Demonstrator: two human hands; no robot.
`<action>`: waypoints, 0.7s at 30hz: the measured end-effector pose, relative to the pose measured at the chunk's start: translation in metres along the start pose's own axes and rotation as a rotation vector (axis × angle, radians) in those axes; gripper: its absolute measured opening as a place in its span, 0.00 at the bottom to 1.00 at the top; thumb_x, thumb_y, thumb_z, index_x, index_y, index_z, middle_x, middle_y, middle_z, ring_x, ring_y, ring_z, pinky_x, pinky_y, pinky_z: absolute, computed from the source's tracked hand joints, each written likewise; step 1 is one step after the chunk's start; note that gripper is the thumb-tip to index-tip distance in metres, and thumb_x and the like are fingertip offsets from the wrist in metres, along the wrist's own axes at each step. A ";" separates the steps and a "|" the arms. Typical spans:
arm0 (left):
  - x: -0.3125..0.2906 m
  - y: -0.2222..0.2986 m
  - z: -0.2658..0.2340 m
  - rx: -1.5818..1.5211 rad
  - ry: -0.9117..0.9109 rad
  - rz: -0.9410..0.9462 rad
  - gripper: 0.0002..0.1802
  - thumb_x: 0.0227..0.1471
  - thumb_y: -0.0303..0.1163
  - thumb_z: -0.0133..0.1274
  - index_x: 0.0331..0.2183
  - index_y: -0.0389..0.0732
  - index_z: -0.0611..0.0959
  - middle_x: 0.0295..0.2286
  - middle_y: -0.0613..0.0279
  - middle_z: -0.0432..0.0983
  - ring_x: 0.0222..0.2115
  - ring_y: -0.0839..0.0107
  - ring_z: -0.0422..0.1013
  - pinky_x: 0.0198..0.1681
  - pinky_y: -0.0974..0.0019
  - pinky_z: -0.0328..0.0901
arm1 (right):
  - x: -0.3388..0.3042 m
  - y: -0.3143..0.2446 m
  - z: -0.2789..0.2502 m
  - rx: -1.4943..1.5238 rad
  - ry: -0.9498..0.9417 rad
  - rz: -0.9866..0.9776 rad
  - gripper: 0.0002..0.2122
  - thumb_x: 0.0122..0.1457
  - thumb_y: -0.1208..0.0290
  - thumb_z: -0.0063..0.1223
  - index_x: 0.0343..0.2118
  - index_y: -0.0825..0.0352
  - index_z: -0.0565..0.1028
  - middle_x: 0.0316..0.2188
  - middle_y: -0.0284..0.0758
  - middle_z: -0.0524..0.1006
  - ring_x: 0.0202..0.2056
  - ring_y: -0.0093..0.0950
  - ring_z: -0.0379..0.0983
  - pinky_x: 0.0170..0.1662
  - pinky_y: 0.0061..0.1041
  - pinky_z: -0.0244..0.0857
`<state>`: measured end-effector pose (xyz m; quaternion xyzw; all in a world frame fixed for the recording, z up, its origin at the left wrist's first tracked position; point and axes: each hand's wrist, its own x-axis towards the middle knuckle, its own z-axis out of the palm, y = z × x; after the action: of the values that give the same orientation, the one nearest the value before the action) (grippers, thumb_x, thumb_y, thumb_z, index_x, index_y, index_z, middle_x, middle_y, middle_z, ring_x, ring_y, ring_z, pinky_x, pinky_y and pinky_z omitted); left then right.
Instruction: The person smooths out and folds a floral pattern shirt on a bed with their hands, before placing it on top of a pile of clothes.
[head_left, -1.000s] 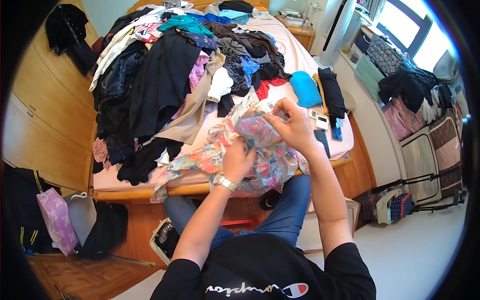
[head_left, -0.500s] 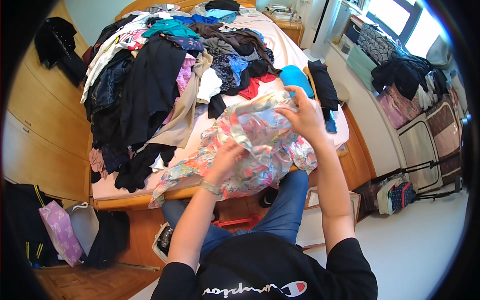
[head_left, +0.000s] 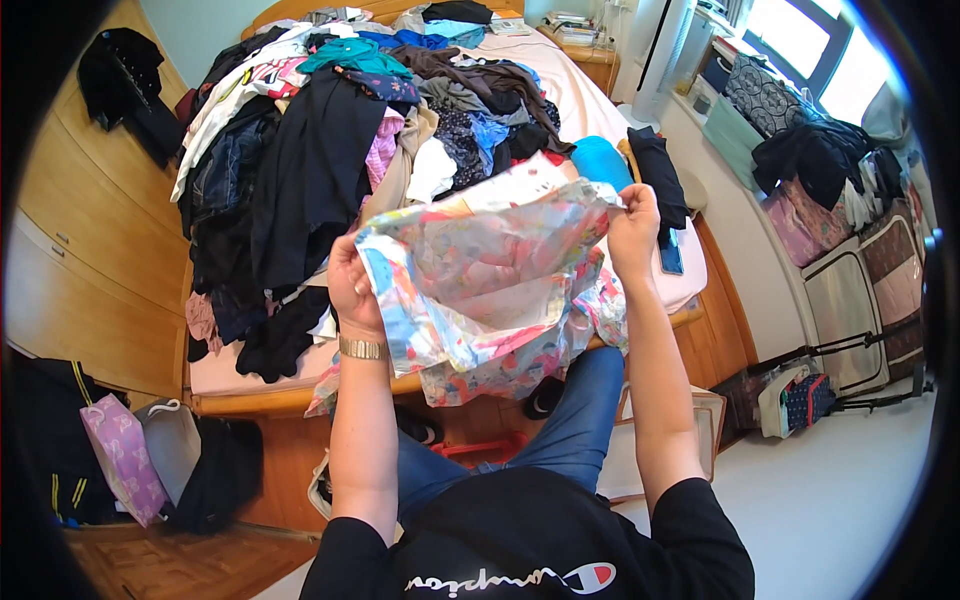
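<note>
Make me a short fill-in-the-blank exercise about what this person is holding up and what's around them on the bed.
1. Both hands hold up a thin floral garment by its top edge, one hand at each ____.
2. The left hand has a gold-coloured ____ on its wrist.
3. Beyond the garment, the bed is heaped with ____.
4. Just past the right hand, a dark ____ lies near the bed's edge.

Missing words: corner; watch; clothes; phone

Bed (head_left: 640, 120) buried in a clothes pile (head_left: 340, 160), mostly dark garments. Blue roll (head_left: 600, 160) near its right edge, phone (head_left: 671, 255) beside it. Suitcases (head_left: 860, 290) along right wall. Purple floral bag (head_left: 120, 460) on floor, left.
</note>
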<state>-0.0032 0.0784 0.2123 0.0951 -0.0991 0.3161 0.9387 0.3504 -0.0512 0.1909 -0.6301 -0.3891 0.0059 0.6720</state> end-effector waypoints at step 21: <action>-0.161 -0.008 -0.155 1.912 0.660 0.554 0.09 0.57 0.32 0.54 0.28 0.37 0.82 0.29 0.59 0.78 0.31 0.70 0.73 0.36 0.63 0.68 | -0.208 0.078 0.099 -0.270 -0.645 -0.408 0.10 0.51 0.78 0.58 0.38 0.67 0.77 0.36 0.40 0.76 0.39 0.40 0.73 0.43 0.36 0.67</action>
<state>-0.1048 0.0173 0.0223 0.6803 0.4345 0.4767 0.3480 0.1906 -0.0552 0.0080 -0.5882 -0.6945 0.0187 0.4139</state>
